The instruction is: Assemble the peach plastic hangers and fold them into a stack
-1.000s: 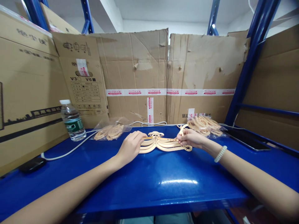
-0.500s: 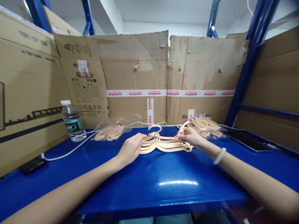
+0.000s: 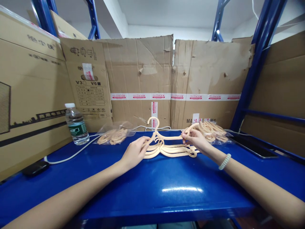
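Note:
A cream-coloured clothes hanger (image 3: 170, 137) is held between my two hands, its hook pointing up. My left hand (image 3: 135, 152) is closed on the hanger's left arm. On the other side, my right hand (image 3: 195, 140) pinches the right arm near its curled end. Just below and in front of it lies a stack of several matching hangers (image 3: 173, 150) on the blue table (image 3: 147, 187). My left fingers hide the stack's left end. A pale beaded bracelet (image 3: 224, 161) is on my right wrist.
Clear bags of cream-coloured pieces lie at the back left (image 3: 116, 135) and back right (image 3: 211, 130). A water bottle (image 3: 76, 127), a white cable (image 3: 71, 156) and a black device (image 3: 35, 168) are on the left; a phone (image 3: 256, 147) lies right. Cardboard (image 3: 140, 73) walls the back.
The held hanger has risen off the stack and tipped up, so its hook now stands upright. Both hands keep their grip on it. The view has shifted slightly.

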The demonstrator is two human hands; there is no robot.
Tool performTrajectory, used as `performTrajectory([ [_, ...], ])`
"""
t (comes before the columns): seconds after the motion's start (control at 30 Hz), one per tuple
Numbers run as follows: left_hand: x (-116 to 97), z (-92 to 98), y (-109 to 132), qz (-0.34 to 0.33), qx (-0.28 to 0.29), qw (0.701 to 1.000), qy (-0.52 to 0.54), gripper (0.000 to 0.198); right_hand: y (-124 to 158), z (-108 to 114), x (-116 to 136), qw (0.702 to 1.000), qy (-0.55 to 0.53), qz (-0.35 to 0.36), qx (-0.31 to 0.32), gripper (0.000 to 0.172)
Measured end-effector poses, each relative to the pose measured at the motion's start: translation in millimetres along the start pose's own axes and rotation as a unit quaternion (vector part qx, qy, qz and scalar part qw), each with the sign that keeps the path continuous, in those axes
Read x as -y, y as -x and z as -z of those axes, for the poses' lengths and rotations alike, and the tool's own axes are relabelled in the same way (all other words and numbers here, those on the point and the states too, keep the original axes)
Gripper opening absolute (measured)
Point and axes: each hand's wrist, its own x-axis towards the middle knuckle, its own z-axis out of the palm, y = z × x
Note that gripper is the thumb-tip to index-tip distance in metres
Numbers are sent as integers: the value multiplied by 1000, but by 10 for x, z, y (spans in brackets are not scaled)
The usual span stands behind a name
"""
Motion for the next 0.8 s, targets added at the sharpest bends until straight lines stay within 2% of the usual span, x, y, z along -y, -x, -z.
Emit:
performTrajectory([
  [0.13,17,48,-61,52,-10,998,16,19,-27,72,27,997,-80,2,-5,37],
  [0.2,37,89,-94,58,-9,998,20,18,-44,128,68,993,-114,-5,-6,35],
  [0.3,68,174,-137,26,-3,1000,-3,14,-73,238,138,990,-142,-5,-14,33],
  [0.4,99,273,-168,-15,27,999,-33,14,-101,382,184,992,-121,-2,-19,29],
  [0.5,132,363,-187,-42,77,995,-51,15,-115,548,217,999,-34,-26,23,29],
  [0.6,154,428,-192,-70,143,985,-61,16,-111,701,263,987,103,-55,108,34],
  [0.67,153,446,-184,-84,188,977,-58,15,-108,772,293,963,194,-60,176,36],
  [0.8,100,421,-150,-108,253,960,-45,9,-124,835,298,891,353,-58,279,38],
])
